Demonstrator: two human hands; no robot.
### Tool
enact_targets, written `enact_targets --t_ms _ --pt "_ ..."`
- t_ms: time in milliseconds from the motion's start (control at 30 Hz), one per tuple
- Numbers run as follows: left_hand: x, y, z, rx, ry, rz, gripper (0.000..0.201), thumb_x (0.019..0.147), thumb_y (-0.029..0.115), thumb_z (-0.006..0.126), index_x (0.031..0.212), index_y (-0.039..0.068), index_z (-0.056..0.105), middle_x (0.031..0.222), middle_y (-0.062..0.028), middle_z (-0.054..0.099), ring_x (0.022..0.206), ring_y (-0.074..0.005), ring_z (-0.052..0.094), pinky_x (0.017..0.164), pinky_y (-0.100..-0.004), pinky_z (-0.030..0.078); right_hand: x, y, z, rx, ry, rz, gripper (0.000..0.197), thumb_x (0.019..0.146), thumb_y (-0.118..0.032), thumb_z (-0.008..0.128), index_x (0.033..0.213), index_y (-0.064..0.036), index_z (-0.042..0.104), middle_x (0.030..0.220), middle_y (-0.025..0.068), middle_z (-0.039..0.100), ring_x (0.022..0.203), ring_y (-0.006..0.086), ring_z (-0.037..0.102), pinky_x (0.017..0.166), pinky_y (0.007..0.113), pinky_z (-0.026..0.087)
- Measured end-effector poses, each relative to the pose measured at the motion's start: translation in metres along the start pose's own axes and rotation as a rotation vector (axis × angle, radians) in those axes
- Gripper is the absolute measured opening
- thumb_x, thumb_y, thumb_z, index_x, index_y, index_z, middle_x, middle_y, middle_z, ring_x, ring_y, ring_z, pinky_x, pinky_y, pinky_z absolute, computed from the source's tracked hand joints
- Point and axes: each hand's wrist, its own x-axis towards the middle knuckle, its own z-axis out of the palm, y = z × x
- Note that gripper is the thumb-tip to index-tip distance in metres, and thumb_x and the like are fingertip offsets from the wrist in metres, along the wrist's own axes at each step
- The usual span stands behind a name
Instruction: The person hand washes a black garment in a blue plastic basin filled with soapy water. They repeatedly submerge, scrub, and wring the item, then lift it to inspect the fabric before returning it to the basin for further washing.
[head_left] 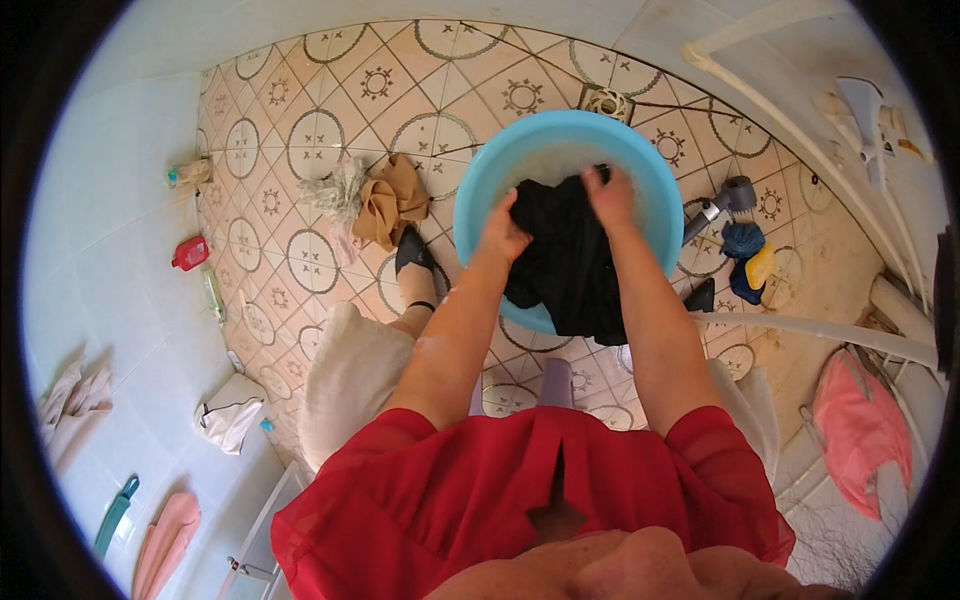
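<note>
A black garment lies bunched in a round light-blue basin and hangs over its near rim. Cloudy water shows at the far side. My left hand grips the garment's left edge, with the thumb on top. At the cloth's upper right, my right hand has its fingers curled on the fabric, slightly smeared by motion. Some fingertips of both hands are hidden by the cloth.
On the patterned tile floor, brown cloth and pale lacy cloth lie left of the basin. A grey-handled brush and dark blue cloths with a yellow piece are to its right. A white pipe crosses the right side.
</note>
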Motion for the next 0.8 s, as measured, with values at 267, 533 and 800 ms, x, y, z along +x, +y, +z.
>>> enact_targets --t_ms 267,533,800 --pt "-0.013 0.001 0.018 0.127 0.137 -0.075 0.07 0.079 0.047 0.063 0.132 0.009 0.038 0.138 -0.0161 0.036 0.127 -0.0275 0.033 0.105 -0.0546 0.016 -0.038 -0.007 -0.007 -0.029 -0.238 -0.085 0.029 0.07 -0.01 0.058 0.099 -0.0036 0.056 0.103 0.015 0.056 0.097 0.0371 0.053 0.083 0.043 0.043" --pt "-0.013 0.001 0.01 0.261 -0.221 -0.042 0.032 0.086 0.036 0.059 0.101 0.008 0.058 0.094 -0.0097 0.063 0.082 -0.0233 0.06 0.074 -0.038 0.05 -0.131 -0.112 -0.005 0.061 -0.093 -0.596 0.016 0.075 -0.022 0.062 0.081 -0.0102 0.055 0.088 0.009 0.053 0.073 0.0301 0.057 0.06 0.04 0.047" --pt "-0.024 -0.025 0.042 0.132 0.149 -0.099 0.045 0.09 0.037 0.052 0.122 0.007 0.05 0.12 -0.0106 0.056 0.109 -0.0258 0.053 0.095 -0.0395 0.042 -0.009 -0.042 0.012 -0.228 -0.099 -0.083 0.027 0.086 -0.031 0.055 0.091 -0.0049 0.06 0.095 0.021 0.061 0.087 0.0398 0.057 0.076 0.047 0.046"
